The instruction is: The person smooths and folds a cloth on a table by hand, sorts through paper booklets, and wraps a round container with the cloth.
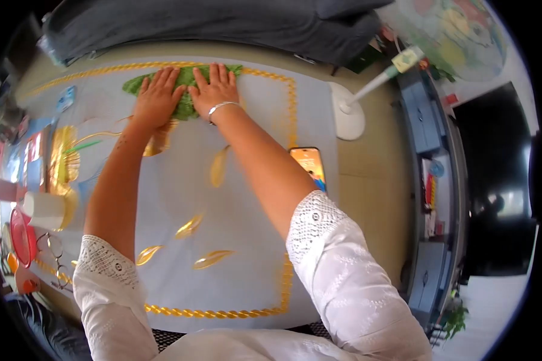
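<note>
"At the far side of the desk, what lies under the hands?"

"A crumpled green cloth. The left hand and the right hand both press flat on it, fingers extended and slightly spread. The cloth shows between them, and sticks out past the left hand on the outer side and a little past the right."

"Do the hands touch each other?"

"They're apart, thumbs near one another. A silver bracelet circles the right wrist."

"And around them?"

"A phone with a lit orange and blue screen lies by the desk's right edge, its lower end partly hidden by the right arm. Off to the left are a green pen-like stick, a white cylindrical container, a round pink-red basket and thin-framed glasses."

"What stands in the way of a clear view?"

"Both forearms cover strips of the grey, gold-patterned desk cover; the hands hide much of the cloth."

"How many of each?"

"Two hands, one cloth, one bracelet, one phone, one stick, one container, one basket, one pair of glasses. Four gold leaf shapes show between the arms. The clutter at far left is too blurred to count."
</note>
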`<state>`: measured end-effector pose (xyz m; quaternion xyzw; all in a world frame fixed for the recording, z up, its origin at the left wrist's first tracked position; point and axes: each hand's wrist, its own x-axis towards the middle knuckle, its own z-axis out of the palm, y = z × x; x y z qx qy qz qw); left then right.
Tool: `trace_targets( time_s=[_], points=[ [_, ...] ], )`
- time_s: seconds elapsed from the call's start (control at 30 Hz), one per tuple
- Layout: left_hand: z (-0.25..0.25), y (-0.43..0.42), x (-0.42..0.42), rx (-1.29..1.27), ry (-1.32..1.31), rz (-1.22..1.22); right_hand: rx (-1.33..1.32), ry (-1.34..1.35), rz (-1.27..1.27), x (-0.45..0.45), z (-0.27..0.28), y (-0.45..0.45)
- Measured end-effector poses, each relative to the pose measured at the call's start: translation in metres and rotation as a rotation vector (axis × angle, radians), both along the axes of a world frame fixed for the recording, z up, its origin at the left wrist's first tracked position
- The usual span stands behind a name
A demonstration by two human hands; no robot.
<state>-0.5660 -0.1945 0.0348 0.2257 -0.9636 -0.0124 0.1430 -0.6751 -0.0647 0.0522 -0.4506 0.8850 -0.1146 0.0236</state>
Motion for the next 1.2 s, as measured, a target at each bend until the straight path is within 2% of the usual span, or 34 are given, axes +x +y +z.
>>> trace_targets(
  time_s=[0.13, 0.3, 0.47, 0.57, 0.73, 0.83, 0.93, 1.07, 1.2],
  points=[
    [-0.008, -0.018, 0.045, -0.013, 0.033, 0.086, -0.036, -0.017, 0.136, 0.029, -0.005, -0.023],
    [-0.005, 0.006, 0.141, -0.005, -0.006, 0.206, -0.115, 0.025, 0.291, 0.109, -0.011, -0.019],
    [0.008, 0.082, 0.237, 0.042, -0.028, 0.251, -0.15, 0.097, 0.465, 0.191, -0.009, 0.041],
    [0.01, 0.136, 0.292, 0.05, 0.072, 0.255, -0.159, 0.094, 0.569, 0.234, 0.0, 0.096],
    [0.029, 0.217, 0.365, 0.172, 0.009, 0.144, -0.097, 0.079, 0.658, 0.301, 0.002, 0.187],
    [0.033, 0.238, 0.397, 0.2, -0.024, 0.098, -0.055, 0.062, 0.69, 0.32, 0.006, 0.202],
    [0.033, 0.211, 0.399, 0.227, -0.054, 0.1, -0.035, 0.041, 0.714, 0.322, 0.006, 0.182],
    [0.019, 0.144, 0.385, 0.13, 0.038, 0.19, -0.132, 0.118, 0.723, 0.312, -0.004, 0.102],
    [0.004, 0.093, 0.359, 0.055, 0.102, 0.313, -0.037, 0.127, 0.681, 0.297, -0.007, 0.032]
  ],
)
